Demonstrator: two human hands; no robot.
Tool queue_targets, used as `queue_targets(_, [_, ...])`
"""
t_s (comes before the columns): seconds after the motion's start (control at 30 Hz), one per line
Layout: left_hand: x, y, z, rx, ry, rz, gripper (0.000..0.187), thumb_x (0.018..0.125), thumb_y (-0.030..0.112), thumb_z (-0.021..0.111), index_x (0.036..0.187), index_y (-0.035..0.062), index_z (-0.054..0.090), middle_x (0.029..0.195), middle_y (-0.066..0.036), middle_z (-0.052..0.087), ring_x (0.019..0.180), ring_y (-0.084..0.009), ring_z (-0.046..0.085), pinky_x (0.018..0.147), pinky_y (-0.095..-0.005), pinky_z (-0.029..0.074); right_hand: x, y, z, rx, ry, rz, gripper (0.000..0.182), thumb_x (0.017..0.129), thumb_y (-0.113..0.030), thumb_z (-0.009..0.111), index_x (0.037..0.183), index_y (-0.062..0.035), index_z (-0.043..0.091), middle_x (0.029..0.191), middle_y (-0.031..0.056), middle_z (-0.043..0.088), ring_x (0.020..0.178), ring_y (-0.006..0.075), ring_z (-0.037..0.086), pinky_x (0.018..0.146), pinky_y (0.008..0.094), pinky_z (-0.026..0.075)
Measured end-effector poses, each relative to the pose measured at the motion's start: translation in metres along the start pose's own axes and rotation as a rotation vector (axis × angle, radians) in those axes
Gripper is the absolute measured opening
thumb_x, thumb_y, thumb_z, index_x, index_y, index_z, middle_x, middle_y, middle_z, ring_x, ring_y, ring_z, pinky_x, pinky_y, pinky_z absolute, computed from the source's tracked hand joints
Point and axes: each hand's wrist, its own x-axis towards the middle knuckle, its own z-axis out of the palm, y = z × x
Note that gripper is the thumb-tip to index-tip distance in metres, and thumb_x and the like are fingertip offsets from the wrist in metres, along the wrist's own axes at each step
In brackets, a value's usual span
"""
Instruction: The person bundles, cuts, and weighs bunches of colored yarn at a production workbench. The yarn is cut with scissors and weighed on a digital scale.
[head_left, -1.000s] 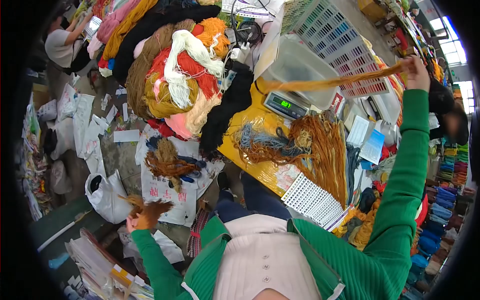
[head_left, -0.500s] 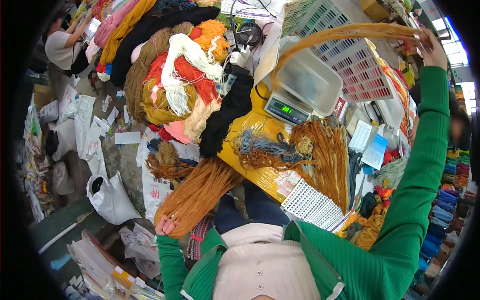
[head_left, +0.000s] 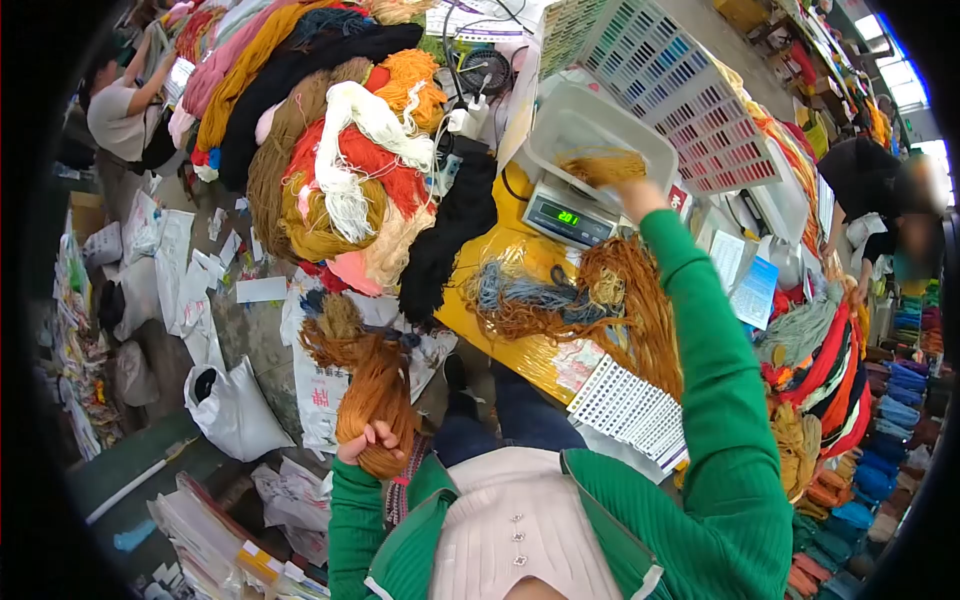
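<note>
My left hand (head_left: pixel 372 446) is closed around a thick hank of orange-brown yarn (head_left: pixel 380 385), which hangs folded near my lap. My right hand (head_left: pixel 638 197) reaches over the clear plastic tray (head_left: pixel 655 150) on the digital scale (head_left: pixel 568 220), its fingers blurred and mostly hidden. A thin bundle of golden-brown yarn (head_left: pixel 600 168) lies in the tray, right against this hand. The green display seems to read 201. In front of the scale, brown yarn strands (head_left: pixel 645 310) and a blue-grey skein (head_left: pixel 530 292) spread over the yellow table (head_left: pixel 455 300).
A white plastic basket (head_left: pixel 690 110) stands behind the tray. Piled yarn hanks (head_left: pixel 300 190) fill the left, with black yarn (head_left: pixel 450 235) along the table edge. A punched white card (head_left: pixel 625 410) lies near my lap. Other people stand at far left and right.
My right hand has come down and inward from the upper right, bringing the long yarn strand into the tray. My left hand has shifted slightly right, and its hank now hangs more bunched.
</note>
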Motion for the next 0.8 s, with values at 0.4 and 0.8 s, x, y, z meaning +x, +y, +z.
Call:
queue_targets(0.4, [0.086,-0.019,0.024,-0.058,-0.22,-0.159,0.019,0.083,0.017,0.039,0.099,0.009,0.045,0.06,0.003,0.044,0.045,-0.0061,0.038,0.05,-0.0219,0.032,-0.165,-0.144,0.019,0.93,0.501,0.054,0.011,0.063,-0.004,0.058,0.073,-0.0009,0.055,0.082,0.0104,0.05,0.066,0.0192,0.052,0.056,0.0253,0.043])
queue_targets(0.8, [0.134,-0.061,0.112,0.423,-0.093,-0.042,0.043,0.083,0.026,0.034,0.114,-0.0048,0.035,0.111,-0.013,0.042,0.095,-0.0195,0.045,0.082,-0.0295,0.036,-0.214,-0.226,-0.091,1.772,-0.345,0.154,0.01,0.072,-0.005,0.053,0.077,0.0023,0.057,0.064,0.0028,0.055,0.047,0.0032,0.045,0.04,0.0159,0.035])
